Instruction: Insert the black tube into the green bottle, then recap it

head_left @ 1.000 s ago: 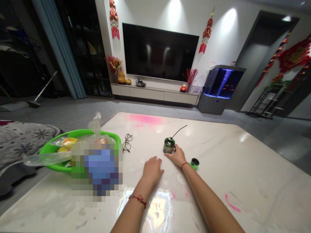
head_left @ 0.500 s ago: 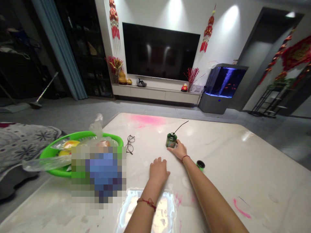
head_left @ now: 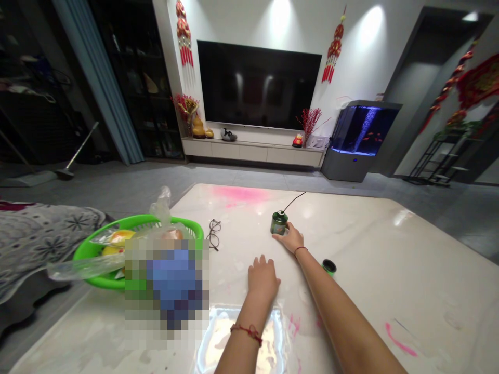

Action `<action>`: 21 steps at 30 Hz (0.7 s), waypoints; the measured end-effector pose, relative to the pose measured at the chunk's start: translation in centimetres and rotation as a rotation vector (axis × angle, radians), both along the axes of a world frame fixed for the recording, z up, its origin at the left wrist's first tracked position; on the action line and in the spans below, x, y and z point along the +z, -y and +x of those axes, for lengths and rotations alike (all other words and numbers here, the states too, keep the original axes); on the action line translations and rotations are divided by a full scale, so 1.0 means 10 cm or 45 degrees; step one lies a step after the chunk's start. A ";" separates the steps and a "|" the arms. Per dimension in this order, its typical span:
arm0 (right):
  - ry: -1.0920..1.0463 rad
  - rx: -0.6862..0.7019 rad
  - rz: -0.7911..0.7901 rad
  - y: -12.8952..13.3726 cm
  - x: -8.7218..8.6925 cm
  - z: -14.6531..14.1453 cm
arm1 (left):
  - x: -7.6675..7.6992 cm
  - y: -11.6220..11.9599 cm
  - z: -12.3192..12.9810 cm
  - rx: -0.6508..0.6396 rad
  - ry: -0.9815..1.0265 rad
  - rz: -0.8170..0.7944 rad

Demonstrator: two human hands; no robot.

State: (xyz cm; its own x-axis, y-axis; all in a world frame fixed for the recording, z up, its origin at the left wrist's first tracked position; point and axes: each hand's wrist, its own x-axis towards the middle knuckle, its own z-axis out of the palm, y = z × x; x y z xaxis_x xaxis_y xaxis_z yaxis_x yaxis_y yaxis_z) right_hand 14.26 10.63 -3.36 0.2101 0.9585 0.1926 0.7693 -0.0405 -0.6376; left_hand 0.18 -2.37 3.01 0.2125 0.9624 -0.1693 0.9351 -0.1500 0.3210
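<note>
A small dark green jar stands upright on the pale marble-look table, with a thin black stick rising from its top and leaning right. My right hand is at the jar's lower right side, thumb and fingers around its base. Flat on the table, nearer to me and left of my right forearm, lies my left hand, empty, with its fingers a little apart. To the right of my right forearm sits a round green lid with a black inside.
A green basket with bagged fruit stands on the left, beside a pixelated blue patch. Eyeglasses lie right of it. Pink stains mark the table. Beyond are a television and a fish tank.
The whole view has shifted slightly, so the table items appear a little further right. Both hands keep nearly the same places relative to the jar.
</note>
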 end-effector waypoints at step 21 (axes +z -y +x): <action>0.021 -0.051 -0.062 -0.26 0.02 -0.01 | 0.08 0.01 0.05 0.014 -0.154 -0.083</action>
State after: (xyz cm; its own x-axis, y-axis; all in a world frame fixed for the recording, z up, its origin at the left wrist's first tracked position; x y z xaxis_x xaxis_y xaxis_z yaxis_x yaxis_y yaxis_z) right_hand 14.21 13.24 -3.13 0.2458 0.9576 0.1500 0.7769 -0.1021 -0.6213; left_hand 0.70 -2.49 3.84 0.1762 0.9507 -0.2550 0.9690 -0.1221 0.2146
